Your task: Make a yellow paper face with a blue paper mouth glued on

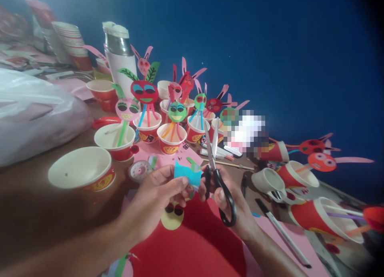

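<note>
My left hand pinches a small piece of blue paper between thumb and fingers, with a bit of green paper behind its upper right corner. Black-handled scissors are in my right hand, their blades parted and pointing up, just right of the blue paper. Below the hands lies a large red sheet, and on it a pale yellow paper face with black eyes, its top partly hidden by my left hand.
Red-and-white paper cups with paper faces on straws stand behind the hands. A clear tape roll lies left, a marker and mug right. A plastic bag and thermos stand farther left.
</note>
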The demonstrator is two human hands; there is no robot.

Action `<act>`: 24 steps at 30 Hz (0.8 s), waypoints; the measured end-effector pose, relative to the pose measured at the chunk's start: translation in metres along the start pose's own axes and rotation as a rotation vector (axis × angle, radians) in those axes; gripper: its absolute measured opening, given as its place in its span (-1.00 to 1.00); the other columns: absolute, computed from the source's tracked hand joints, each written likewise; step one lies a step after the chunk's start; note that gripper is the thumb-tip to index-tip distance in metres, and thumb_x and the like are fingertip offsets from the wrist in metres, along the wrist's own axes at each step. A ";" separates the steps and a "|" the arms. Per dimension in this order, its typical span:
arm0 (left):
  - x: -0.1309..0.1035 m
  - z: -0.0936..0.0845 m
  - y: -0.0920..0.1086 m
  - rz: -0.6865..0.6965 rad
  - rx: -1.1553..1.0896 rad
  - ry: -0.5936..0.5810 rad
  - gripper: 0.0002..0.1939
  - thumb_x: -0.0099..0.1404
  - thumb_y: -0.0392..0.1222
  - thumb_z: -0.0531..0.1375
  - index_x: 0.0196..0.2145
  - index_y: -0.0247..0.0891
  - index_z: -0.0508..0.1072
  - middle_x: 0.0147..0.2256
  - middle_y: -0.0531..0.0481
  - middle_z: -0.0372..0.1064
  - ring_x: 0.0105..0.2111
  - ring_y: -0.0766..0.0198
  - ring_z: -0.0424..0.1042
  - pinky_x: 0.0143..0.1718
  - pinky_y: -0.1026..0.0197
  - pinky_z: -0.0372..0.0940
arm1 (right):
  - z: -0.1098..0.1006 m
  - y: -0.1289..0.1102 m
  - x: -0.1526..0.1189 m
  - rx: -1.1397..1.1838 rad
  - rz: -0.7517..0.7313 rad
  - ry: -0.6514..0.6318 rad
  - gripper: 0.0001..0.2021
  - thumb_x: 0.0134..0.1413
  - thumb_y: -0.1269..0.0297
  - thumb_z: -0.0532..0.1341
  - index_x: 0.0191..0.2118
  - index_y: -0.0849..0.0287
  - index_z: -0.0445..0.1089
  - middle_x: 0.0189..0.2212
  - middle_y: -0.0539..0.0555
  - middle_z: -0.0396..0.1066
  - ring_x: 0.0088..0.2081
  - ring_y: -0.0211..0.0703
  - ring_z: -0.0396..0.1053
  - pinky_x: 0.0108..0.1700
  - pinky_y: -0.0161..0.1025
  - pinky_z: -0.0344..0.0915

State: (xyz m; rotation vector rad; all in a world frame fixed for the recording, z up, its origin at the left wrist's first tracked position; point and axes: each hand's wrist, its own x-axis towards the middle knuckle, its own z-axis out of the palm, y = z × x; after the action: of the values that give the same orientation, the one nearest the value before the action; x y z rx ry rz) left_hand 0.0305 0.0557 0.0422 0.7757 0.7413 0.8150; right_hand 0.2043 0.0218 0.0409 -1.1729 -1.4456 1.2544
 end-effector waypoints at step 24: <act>0.006 -0.012 0.007 0.020 -0.103 0.107 -0.92 0.13 -0.26 0.24 -0.42 -0.31 0.40 -0.50 0.06 0.40 -0.52 0.40 0.33 -0.52 0.35 0.22 | 0.006 0.004 -0.005 -0.121 0.038 -0.223 -0.67 0.13 -0.06 0.05 -0.20 0.10 0.13 -0.39 -0.01 0.20 -0.37 -0.19 0.20 -0.31 -0.25 0.17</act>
State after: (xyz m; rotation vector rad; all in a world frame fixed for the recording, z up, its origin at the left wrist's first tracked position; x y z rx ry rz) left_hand 0.0207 0.0676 0.0405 0.6514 0.7818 0.9111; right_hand 0.2002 0.0159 0.0357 -1.1733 -1.6900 1.3751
